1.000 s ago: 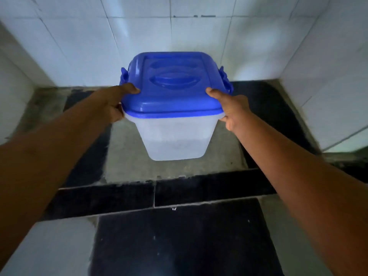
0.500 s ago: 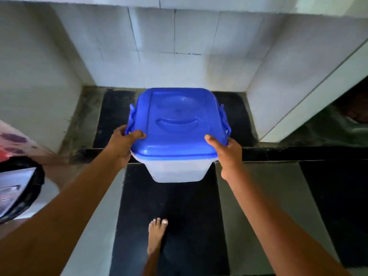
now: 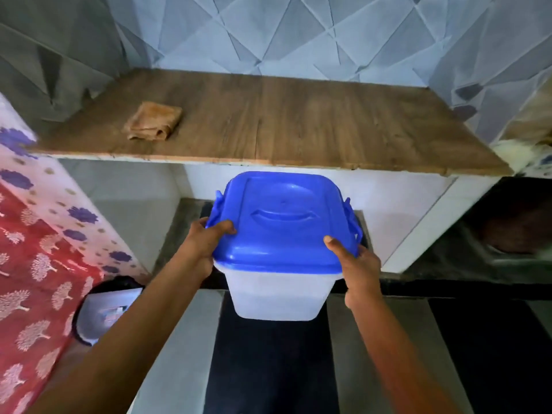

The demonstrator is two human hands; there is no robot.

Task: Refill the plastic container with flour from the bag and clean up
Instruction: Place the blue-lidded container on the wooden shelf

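I hold a translucent plastic container (image 3: 277, 297) with a blue clip-on lid (image 3: 283, 222) in the air, below the front edge of a wooden counter (image 3: 298, 124). My left hand (image 3: 206, 249) grips its left rim, thumb on the lid. On the opposite rim sits my right hand (image 3: 357, 267), thumb also on the lid. The lid is closed. A pale band low in the container may be flour. No flour bag is in view.
A folded brown cloth (image 3: 153, 121) lies on the counter's left part. A red and white patterned fabric (image 3: 35, 249) hangs at the left, with a dark round vessel (image 3: 101, 312) beside it on the floor. Below the counter is a tiled alcove (image 3: 134, 192). The floor has black and grey tiles.
The container has come out of the alcove under the counter and risen toward counter height, both hands still on it. My view has tilted up, so the counter top and cloth now show.
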